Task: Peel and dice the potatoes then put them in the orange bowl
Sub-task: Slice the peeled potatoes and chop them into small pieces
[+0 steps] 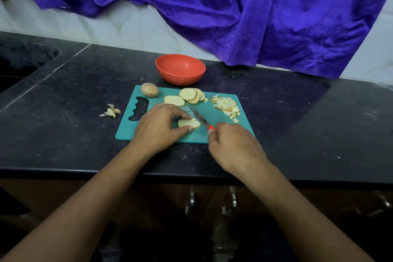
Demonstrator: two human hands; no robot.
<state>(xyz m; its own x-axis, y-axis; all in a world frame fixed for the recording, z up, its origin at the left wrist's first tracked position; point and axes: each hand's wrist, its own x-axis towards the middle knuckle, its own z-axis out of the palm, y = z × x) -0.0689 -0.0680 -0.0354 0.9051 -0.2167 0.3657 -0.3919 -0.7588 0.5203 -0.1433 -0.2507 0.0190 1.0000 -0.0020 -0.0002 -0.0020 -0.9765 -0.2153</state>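
A teal cutting board [221, 112] lies on the black counter. My left hand [158, 125] pinches a potato slice [188, 123] flat on the board between thumb and fingers. My right hand [231, 144] grips the orange handle of a knife [201, 120], its blade lying just beyond the slice. Several more potato slices [190, 94] are stacked at the board's far side. A pile of diced potato [228, 107] sits at the far right corner. One whole unpeeled potato [149, 90] rests at the far left corner. The orange bowl [180, 69] stands behind the board; I see nothing in it.
A small heap of potato peels [111, 110] lies on the counter left of the board. A dark sink [19, 59] is sunk into the counter at far left. Purple cloth [255, 6] hangs over the tiled wall behind. The counter's front edge [63, 169] runs below my wrists.
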